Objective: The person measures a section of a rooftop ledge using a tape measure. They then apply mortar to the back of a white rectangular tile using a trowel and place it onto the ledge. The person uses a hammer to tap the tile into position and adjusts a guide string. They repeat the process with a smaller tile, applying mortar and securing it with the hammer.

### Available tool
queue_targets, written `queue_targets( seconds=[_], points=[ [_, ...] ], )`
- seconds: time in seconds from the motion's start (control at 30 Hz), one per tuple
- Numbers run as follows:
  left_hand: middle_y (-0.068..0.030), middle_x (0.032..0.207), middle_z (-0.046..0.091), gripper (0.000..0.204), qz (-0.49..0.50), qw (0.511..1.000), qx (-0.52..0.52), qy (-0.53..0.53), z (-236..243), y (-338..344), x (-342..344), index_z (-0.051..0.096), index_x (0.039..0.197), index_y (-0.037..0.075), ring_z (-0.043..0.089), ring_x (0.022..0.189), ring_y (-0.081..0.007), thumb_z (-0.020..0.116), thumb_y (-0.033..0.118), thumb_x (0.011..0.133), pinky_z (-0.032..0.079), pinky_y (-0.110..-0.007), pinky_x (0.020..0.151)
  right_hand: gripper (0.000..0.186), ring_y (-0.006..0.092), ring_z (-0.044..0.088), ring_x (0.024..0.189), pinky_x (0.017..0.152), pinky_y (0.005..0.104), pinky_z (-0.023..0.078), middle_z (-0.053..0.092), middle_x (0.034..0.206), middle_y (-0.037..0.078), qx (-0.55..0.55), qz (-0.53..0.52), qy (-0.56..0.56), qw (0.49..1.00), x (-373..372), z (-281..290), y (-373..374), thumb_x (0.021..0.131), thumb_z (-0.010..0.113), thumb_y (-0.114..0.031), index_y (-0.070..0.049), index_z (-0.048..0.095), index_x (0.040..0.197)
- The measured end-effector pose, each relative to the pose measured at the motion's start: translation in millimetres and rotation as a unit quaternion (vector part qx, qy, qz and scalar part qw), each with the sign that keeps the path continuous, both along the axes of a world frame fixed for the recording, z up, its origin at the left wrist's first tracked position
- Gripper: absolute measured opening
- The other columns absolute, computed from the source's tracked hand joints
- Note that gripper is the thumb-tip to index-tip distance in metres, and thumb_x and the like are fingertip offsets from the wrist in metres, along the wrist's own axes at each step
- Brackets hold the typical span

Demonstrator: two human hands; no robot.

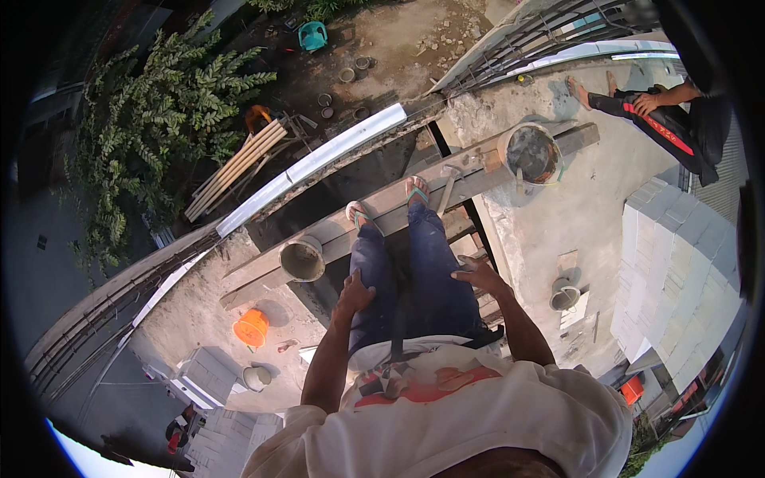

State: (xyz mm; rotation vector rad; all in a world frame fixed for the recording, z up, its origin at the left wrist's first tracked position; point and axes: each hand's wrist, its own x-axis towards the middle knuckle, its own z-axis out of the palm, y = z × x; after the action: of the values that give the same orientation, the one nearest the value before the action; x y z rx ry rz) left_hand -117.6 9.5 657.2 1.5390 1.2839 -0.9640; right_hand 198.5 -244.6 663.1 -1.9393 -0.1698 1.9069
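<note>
My left hand (356,293) rests on my left thigh and holds nothing. My right hand (479,275) is beside my right knee, its fingers apart and nothing in them. I stand in sandals on wooden planks (382,209) that bridge a gap in the concrete. A hammer (448,191) lies on the planks just right of my right foot. To the left, a grey bucket (301,260) sits on the planks. At the right end stands a larger bucket (529,154) with grey, wet contents; a handle-like stick shows at its rim.
A person (673,99) sits or crouches at the upper right. Pale blocks (677,255) are stacked on the right. An orange bucket (251,327), a pale bucket (256,378) and another bucket (565,295) stand on the concrete. Beyond a metal-edged drop lie bamboo poles (237,169) and a tree.
</note>
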Motion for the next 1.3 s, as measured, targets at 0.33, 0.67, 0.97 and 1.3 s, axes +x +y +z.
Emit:
queue_targets(
  seconds=[0.33,0.67,0.97,1.3],
  points=[
    [-0.0215,0.11,0.077,0.055,0.065,0.98,-0.025,-0.185,27,79,-64,0.064,0.137,-0.001,0.075,0.108,-0.0325,0.071,0.023,0.088,0.056,-0.041,0.094,0.06,0.021,0.074,0.077,0.076,0.0343,0.058,0.077,0.098,0.015,-0.036,0.052,-0.168,0.984,5,30,-71,0.078,0.08,-0.008,-0.003,0.068,0.136],
    [-0.0335,0.1,0.072,0.038,0.06,0.989,0.035,-0.129,-13,88,-134,0.071,0.101,-0.007,0.074,0.097,-0.0442,0.065,0.025,0.082,0.055,-0.05,0.085,0.052,0.0199,0.076,0.08,0.073,0.0343,0.06,0.079,0.091,0.012,0.136,-0.016,-0.249,0.959,-96,-25,-102,0.076,0.088,-0.011,-0.008,0.073,0.126],
    [-0.0259,0.097,0.072,0.03,-0.154,0.939,0.067,-0.301,-69,143,-134,0.071,0.095,0.0,0.071,0.092,-0.0414,0.064,0.025,0.082,0.055,-0.048,0.082,0.052,0.0256,0.078,0.092,0.083,0.0382,0.061,0.079,0.11,0.018,0.052,-0.06,-0.281,0.956,-141,-27,-75,0.076,0.084,-0.011,-0.006,0.073,0.127],
    [-0.0227,0.126,0.075,0.05,-0.093,0.968,0.109,-0.204,-31,178,-74,0.075,0.127,0.003,0.072,0.119,-0.0376,0.069,0.026,0.083,0.055,-0.043,0.105,0.053,0.0212,0.076,0.076,0.071,0.0365,0.059,0.078,0.085,0.014,0.084,-0.109,-0.232,0.963,-172,-66,-106,0.078,0.08,-0.008,-0.002,0.07,0.13]
  ],
)
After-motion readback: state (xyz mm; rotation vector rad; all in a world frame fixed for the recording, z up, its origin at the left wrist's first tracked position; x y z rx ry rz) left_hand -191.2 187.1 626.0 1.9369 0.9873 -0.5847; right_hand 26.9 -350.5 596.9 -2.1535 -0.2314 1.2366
